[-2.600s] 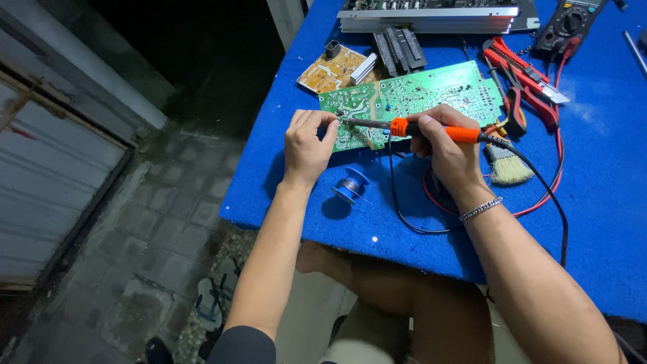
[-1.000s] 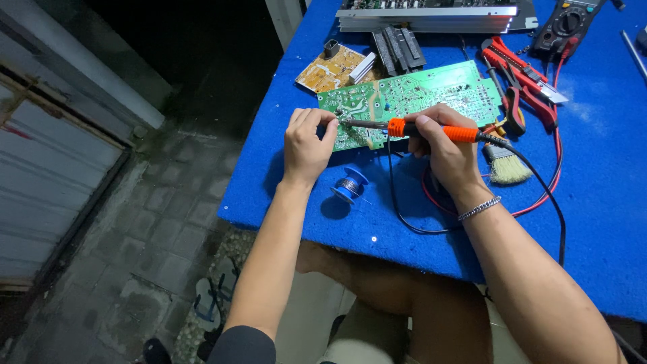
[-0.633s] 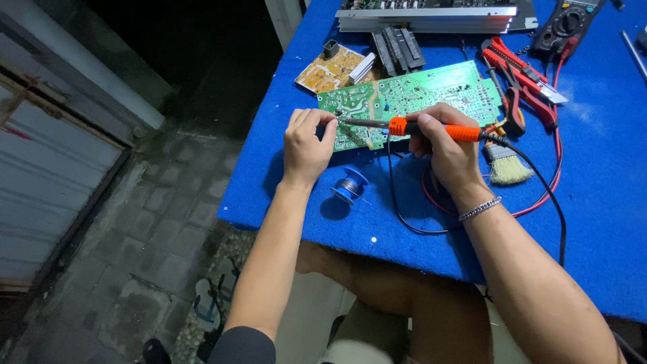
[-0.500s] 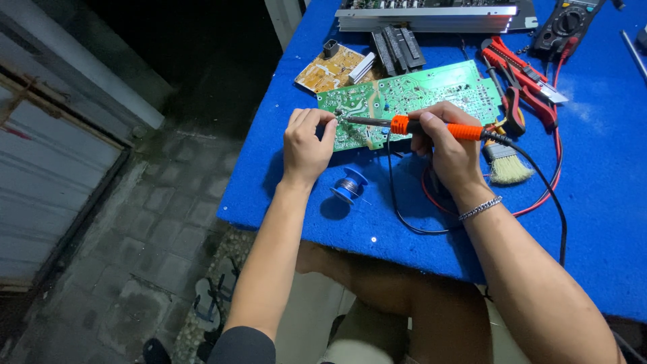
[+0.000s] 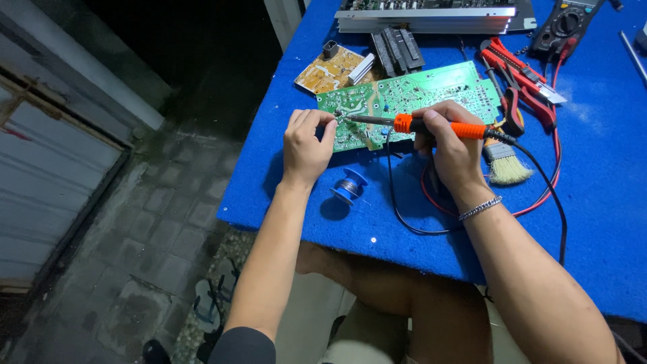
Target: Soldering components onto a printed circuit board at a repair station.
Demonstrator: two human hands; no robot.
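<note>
**Two hands on one solder joint**

My right hand (image 5: 453, 149) grips the orange-handled iron (image 5: 431, 126), fingers closed round it, tip down on the green board (image 5: 431, 91) near its left end. My left hand (image 5: 306, 143) pinches something thin at the tip; it looks like solder wire, too fine to tell. The board lies flat on the blue desk (image 5: 593, 189), spool (image 5: 348, 186) beside it. Soldering seems under way; next calls for steady hands and a clean lift.

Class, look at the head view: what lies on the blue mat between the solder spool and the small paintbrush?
In the head view, between the solder spool and the paintbrush lie the soldering iron's black cord, red leads and the right hand with its wrist.
</note>
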